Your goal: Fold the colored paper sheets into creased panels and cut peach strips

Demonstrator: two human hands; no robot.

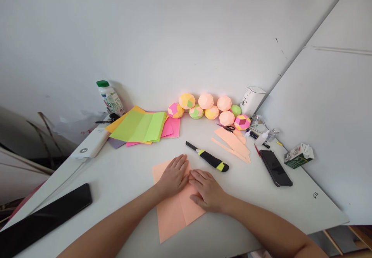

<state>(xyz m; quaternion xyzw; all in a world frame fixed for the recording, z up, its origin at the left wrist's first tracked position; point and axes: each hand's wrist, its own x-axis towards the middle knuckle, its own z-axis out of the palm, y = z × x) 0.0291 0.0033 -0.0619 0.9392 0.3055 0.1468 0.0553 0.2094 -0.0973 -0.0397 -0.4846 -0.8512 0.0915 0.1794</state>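
Note:
A peach sheet of paper (170, 219) lies on the white table in front of me, with a crease running down its middle. My left hand (173, 176) rests flat on its upper part, fingers stretched out and pointing away from me. Close beside it, my right hand (207, 190) lies on the sheet's right side, its fingertips near the left thumb. The far right edge of the paper is hidden under that hand. Just beyond both hands is a black and yellow utility knife (209, 159) with its blade end pointing to the far left.
Coloured paper sheets (139, 126) are stacked at the back left, near a bottle (110, 97). Several paper balls (206, 101) line the wall. Peach offcuts (232, 143), scissors (229, 128), a phone (275, 167) and a small carton (299, 156) lie right. A black slab (58, 215) lies left.

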